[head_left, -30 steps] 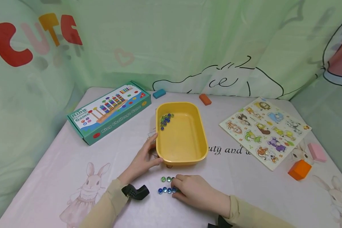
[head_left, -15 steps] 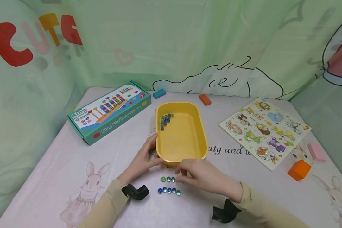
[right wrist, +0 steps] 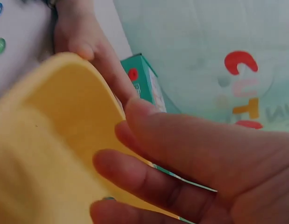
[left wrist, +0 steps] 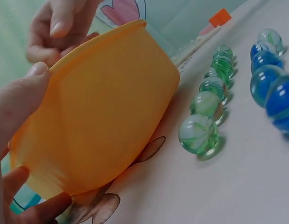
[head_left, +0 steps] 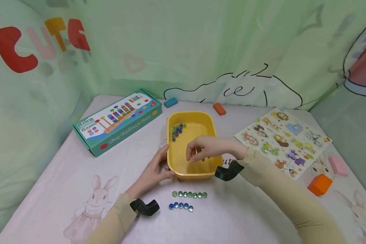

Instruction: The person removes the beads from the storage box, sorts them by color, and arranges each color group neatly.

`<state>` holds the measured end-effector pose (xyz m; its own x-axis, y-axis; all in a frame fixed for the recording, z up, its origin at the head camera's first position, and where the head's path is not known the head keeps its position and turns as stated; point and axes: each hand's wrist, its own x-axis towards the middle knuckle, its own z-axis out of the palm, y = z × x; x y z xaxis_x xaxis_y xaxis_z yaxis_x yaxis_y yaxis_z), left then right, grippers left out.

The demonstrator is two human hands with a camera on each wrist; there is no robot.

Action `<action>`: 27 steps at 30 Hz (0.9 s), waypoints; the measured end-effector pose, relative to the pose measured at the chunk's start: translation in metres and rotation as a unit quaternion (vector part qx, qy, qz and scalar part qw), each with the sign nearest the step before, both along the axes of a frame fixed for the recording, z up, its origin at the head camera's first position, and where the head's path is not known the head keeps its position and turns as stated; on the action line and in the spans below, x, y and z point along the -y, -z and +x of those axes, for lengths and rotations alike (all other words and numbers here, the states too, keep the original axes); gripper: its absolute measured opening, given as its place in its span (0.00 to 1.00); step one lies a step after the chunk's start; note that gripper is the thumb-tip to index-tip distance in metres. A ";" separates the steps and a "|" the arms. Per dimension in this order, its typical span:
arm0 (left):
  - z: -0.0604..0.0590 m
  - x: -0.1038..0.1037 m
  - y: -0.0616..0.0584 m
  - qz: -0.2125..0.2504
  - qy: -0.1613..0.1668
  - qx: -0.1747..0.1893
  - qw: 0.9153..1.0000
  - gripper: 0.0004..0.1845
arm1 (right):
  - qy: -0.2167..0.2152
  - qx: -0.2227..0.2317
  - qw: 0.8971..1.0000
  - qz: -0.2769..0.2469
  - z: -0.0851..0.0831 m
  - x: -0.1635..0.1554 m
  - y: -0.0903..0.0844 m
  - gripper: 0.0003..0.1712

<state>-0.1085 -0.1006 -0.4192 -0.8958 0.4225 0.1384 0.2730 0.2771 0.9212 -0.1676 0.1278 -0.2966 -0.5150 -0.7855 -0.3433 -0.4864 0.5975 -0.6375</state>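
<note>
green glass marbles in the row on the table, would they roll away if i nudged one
Probably yes: the round, glossy green glass marbles sit loose on the flat tablecloth, so a nudge would likely roll one. They nearly touch in line, so neighbours might scatter. Their smooth surface may slip from pinching fingers.

A pale green cartoon-printed curtain point(head_left: 183, 51) backs the pink bunny-printed table point(head_left: 64, 176).

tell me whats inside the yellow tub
A small cluster of blue and green marbles sits in the far left corner of the yellow tub. The right hand hovers over the near end, hiding part of the floor there.
</note>
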 end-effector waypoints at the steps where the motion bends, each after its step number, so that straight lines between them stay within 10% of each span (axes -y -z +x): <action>1: 0.000 0.000 0.000 0.000 0.000 0.002 1.000 0.46 | 0.001 0.007 1.000 0.005 -0.006 0.003 0.001 0.05; 11: -0.003 0.000 0.004 0.003 0.006 0.004 1.000 0.46 | 0.106 -0.012 0.994 -0.004 -0.050 0.021 0.028 0.08; 18: 0.005 -0.001 -0.017 0.028 0.022 -0.004 0.999 0.45 | 0.168 -0.056 0.984 0.010 -0.067 0.033 0.051 0.09; 27: 0.009 -0.001 -0.027 0.012 0.022 -0.003 1.000 0.44 | 0.173 -0.091 0.979 0.054 -0.074 0.050 0.058 0.11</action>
<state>-0.0998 -0.0994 -0.3924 -0.8758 0.4577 0.1534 0.2895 0.2436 0.9257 -0.2414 0.0779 -0.3542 -0.8040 -0.5180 -0.2919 -0.3433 0.8053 -0.4834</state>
